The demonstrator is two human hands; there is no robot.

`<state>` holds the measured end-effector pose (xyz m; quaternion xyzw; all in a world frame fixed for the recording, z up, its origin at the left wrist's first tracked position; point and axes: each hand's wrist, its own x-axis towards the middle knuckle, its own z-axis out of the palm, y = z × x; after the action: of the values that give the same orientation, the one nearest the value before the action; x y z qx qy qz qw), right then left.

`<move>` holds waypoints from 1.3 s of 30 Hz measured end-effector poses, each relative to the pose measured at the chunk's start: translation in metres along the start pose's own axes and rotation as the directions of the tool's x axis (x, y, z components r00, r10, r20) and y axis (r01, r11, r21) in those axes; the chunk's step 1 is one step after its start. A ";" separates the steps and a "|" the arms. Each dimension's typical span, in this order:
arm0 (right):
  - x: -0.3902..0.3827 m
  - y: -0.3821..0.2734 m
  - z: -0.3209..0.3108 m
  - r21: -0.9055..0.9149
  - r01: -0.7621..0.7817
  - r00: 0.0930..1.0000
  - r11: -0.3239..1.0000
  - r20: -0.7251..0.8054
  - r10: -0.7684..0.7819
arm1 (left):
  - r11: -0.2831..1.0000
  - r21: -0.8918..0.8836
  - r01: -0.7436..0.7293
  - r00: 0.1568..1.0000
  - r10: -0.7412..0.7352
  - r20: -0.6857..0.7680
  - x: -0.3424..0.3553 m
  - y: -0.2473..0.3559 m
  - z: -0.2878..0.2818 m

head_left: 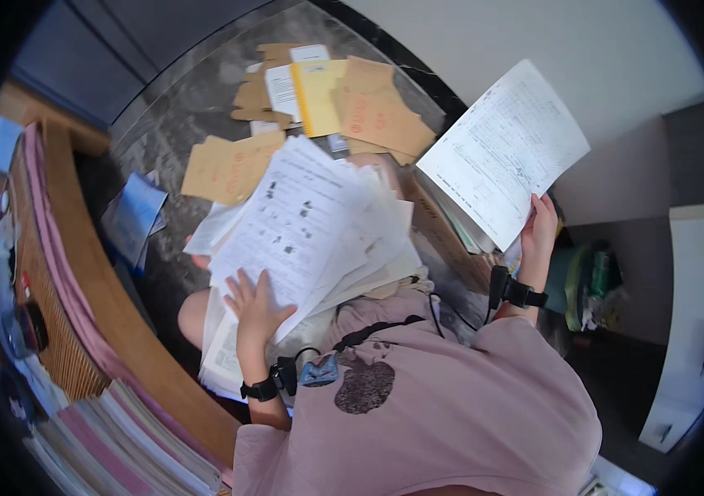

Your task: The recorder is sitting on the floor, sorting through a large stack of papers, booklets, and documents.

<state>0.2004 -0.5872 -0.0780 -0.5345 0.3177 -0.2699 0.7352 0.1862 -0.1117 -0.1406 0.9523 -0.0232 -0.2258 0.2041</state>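
Note:
A thick, uneven stack of printed papers (302, 223) lies across my lap. My left hand (254, 310) rests flat on its near left edge, fingers spread. Up on the right, my right hand (540, 227) pinches a white sheet of paper (505, 149) covered in print and handwriting by its lower right corner. That sheet is tilted above an open cardboard box (443, 219) filled with upright papers, hiding part of it. Whether it is one sheet or several together, I cannot tell.
Brown envelopes (381, 112) and a yellow notebook (321, 95) lie on the floor ahead. Blue booklets (133, 211) are by the wooden furniture (112, 273) at left. A green bin (571, 285) and a white cabinet (687, 331) stand at right.

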 end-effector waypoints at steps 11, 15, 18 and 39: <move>0.011 0.023 -0.058 -0.042 -0.234 0.967 0.971 -0.116 0.228 | 0.984 0.149 -0.100 0.994 0.104 -0.020 -0.003 0.009 0.012; 0.015 0.027 -0.062 -0.032 -0.248 0.956 0.968 -0.171 0.239 | 0.984 0.158 -0.088 0.996 0.091 -0.012 -0.005 0.010 0.012; 0.016 0.031 -0.063 0.008 -0.195 0.965 0.981 -0.175 0.193 | 0.985 0.154 -0.077 0.997 0.080 -0.010 -0.005 0.007 0.012; 0.010 0.060 -0.011 -0.848 0.202 0.933 0.490 0.014 -0.361 | 0.955 -0.168 -0.246 0.928 0.181 -0.325 -0.015 0.025 -0.032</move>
<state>0.2023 -0.5840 -0.1400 -0.8400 0.3753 -0.2449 0.3059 0.1875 -0.1204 -0.0985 0.9411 -0.0718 -0.0531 0.3261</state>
